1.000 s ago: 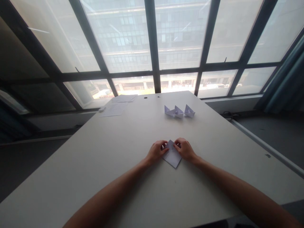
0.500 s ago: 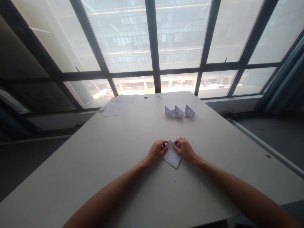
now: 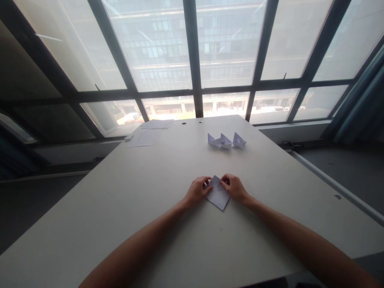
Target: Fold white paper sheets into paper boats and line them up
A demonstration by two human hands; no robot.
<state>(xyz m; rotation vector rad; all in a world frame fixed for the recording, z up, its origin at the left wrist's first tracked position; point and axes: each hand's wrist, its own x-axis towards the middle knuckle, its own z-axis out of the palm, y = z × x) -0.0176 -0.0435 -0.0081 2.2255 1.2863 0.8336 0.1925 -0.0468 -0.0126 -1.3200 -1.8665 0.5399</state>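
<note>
A folded sheet of white paper (image 3: 219, 196), diamond-shaped with one corner toward me, lies on the white table between my hands. My left hand (image 3: 198, 189) grips its left edge, the thumb on top and the fingers curled behind. On the opposite edge, my right hand (image 3: 233, 187) pinches the paper near its upper corner. Farther back sit folded paper boats: a pair close together on the left, one a paper boat (image 3: 225, 141), and another boat (image 3: 239, 141) just to their right.
Flat paper sheets (image 3: 142, 139) lie at the table's far left, with a small whitish item (image 3: 129, 138) beside them. The table (image 3: 144, 192) reaches toward tall windows. A dark mark (image 3: 338, 197) shows near its right edge.
The folded paper has shifted slightly away from me, and its top corner looks flatter. My right fingers have drawn in a little on its edge. The boats have stayed put.
</note>
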